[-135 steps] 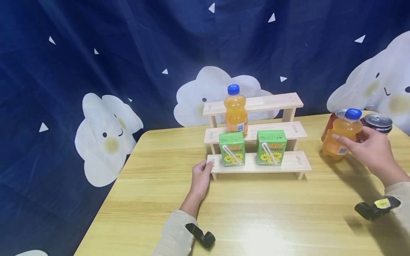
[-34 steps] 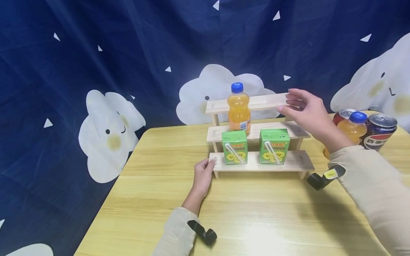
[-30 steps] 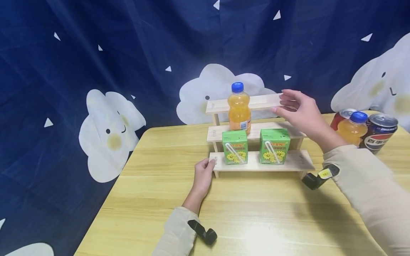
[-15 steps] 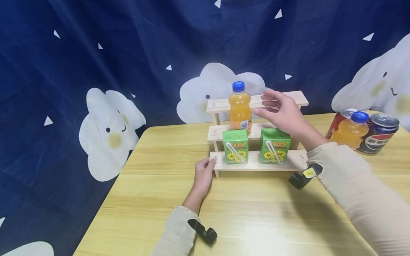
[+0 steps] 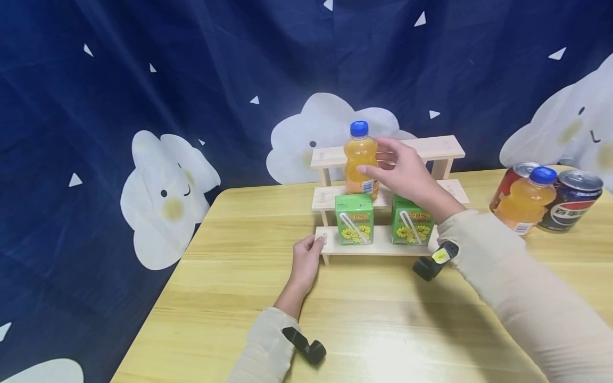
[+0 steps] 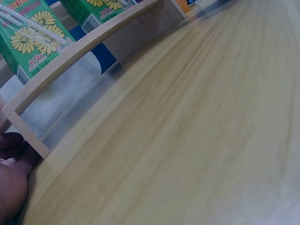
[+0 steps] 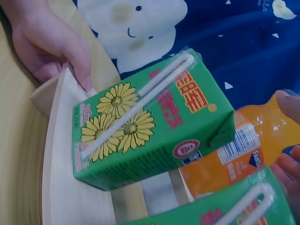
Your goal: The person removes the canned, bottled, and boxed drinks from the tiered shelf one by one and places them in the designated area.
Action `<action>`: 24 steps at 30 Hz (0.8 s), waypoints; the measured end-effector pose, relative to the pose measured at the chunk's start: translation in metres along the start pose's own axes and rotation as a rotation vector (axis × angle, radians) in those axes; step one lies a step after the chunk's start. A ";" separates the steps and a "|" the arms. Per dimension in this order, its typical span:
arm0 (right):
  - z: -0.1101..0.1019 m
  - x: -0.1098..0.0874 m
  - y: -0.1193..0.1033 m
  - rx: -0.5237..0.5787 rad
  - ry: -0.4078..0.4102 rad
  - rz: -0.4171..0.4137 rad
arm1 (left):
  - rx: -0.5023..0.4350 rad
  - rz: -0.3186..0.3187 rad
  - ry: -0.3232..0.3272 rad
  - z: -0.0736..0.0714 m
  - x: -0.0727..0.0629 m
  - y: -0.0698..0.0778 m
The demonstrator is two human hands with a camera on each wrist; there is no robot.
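Note:
On a three-step wooden shelf (image 5: pixel 436 148), a blue-capped bottle of orange drink (image 5: pixel 360 159) stands upright on the middle step. My right hand (image 5: pixel 402 170) holds this bottle round its waist, thumb in front and fingers at its right and back. In the right wrist view, the thumb (image 7: pixel 287 104) lies over the bottle's upper part. Two green drink cartons, a left one (image 5: pixel 354 221) and a right one (image 5: pixel 413 226), stand on the bottom step; my right arm partly covers the right one. My left hand (image 5: pixel 305 263) grips the bottom step's left end, thumb on top.
On the table's right side, a second orange drink bottle (image 5: pixel 525 202) stands before a red can (image 5: pixel 507 186) and beside a dark blue can (image 5: pixel 574 205). A dark blue cloud-print curtain (image 5: pixel 230 53) hangs behind the table (image 5: pixel 230 298).
My right hand let go of the second bottle near the cans, then moved left past the top step to the bottle on the shelf. My left hand stays on the shelf.

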State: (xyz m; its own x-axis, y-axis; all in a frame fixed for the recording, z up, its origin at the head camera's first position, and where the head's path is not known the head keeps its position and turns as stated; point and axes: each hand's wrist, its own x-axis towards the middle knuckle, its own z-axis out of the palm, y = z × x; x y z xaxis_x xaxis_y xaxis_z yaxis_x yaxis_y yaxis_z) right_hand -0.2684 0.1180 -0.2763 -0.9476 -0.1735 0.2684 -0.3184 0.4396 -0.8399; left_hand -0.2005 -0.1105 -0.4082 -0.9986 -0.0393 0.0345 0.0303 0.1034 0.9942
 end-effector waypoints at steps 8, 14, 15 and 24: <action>0.007 0.006 -0.001 -0.049 0.004 -0.013 | 0.013 0.010 -0.001 0.001 -0.001 0.001; 0.011 0.011 -0.002 -0.077 -0.003 -0.009 | 0.016 0.010 -0.003 0.000 -0.001 0.001; 0.011 0.011 -0.002 -0.080 -0.005 -0.006 | 0.015 0.010 -0.004 0.000 -0.001 0.001; 0.009 0.010 -0.002 -0.093 -0.024 -0.012 | 0.007 0.013 0.003 0.001 -0.001 0.000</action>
State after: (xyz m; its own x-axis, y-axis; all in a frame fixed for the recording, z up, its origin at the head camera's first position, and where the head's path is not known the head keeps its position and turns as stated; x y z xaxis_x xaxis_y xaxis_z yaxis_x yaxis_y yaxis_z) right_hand -0.2770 0.1076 -0.2761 -0.9430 -0.1999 0.2659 -0.3321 0.5173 -0.7888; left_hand -0.2000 -0.1098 -0.4085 -0.9980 -0.0412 0.0477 0.0428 0.1111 0.9929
